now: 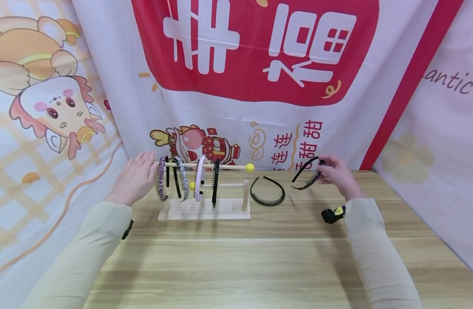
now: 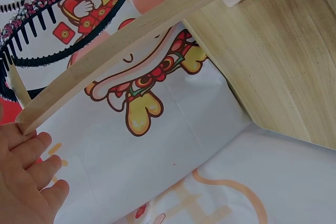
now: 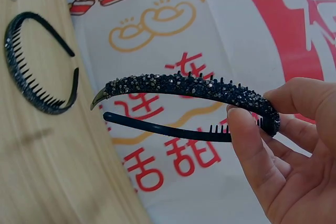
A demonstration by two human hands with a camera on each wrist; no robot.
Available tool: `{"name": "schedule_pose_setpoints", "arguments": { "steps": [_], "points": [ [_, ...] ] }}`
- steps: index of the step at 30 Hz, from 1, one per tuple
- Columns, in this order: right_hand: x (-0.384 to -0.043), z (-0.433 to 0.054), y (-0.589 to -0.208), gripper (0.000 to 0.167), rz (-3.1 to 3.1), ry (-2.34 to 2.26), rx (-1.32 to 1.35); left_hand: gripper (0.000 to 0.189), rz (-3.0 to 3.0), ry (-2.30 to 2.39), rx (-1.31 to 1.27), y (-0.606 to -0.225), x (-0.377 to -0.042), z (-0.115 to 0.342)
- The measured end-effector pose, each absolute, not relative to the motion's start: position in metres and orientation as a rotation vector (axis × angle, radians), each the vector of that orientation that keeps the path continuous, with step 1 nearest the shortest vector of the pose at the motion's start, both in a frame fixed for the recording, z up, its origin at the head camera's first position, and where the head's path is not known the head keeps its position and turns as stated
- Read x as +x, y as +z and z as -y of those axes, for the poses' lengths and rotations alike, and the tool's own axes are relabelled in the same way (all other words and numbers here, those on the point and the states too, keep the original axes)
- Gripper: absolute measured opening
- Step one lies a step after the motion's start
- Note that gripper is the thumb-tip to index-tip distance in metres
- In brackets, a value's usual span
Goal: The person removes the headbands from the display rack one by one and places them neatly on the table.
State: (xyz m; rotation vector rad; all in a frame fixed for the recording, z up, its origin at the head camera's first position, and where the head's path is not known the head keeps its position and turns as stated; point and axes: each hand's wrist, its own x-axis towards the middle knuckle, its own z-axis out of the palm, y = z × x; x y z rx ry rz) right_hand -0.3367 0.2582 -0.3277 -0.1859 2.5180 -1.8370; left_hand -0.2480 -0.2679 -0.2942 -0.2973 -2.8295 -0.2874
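The bench [image 1: 221, 266] is carrying the stand [image 1: 190, 212], whose post [image 2: 131, 49] the left hand [image 1: 134, 178] is touching, fingers loosely extended, side by side, probably steadying it. The right hand [image 1: 337, 174] is holding a band [image 3: 173, 84] in the air, fingers clamped on its crown, right of the loose band [image 1: 268, 202]. Good handling is calling for a light pinch, leaving both ends free.

Left hand [image 2: 27, 178] (left wrist view) is cut off.

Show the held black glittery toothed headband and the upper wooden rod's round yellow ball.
Held black glittery toothed headband [image 3: 189, 86], right wrist view: glittery outer band.
Round yellow ball [image 1: 250, 168], head view: front middle.
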Motion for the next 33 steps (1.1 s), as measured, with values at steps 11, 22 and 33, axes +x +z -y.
{"name": "schedule_pose_setpoints", "arguments": {
  "steps": [11, 22, 33],
  "points": [
    [-0.341, -0.272, -0.353, 0.051, -2.504, -1.842, -0.145, 0.054, 2.834, -0.282, -0.289, -0.293, -0.246, 0.267],
    [-0.344, -0.283, -0.378, 0.05, -2.504, -1.84, -0.06, 0.053, 2.837, -0.284, -0.283, -0.292, -0.245, 0.266],
    [-0.343, -0.291, -0.398, 0.046, -2.393, -1.908, -0.042, 0.053, 2.821, -0.299, -0.28, -0.294, -0.246, 0.266]
  ]
}}
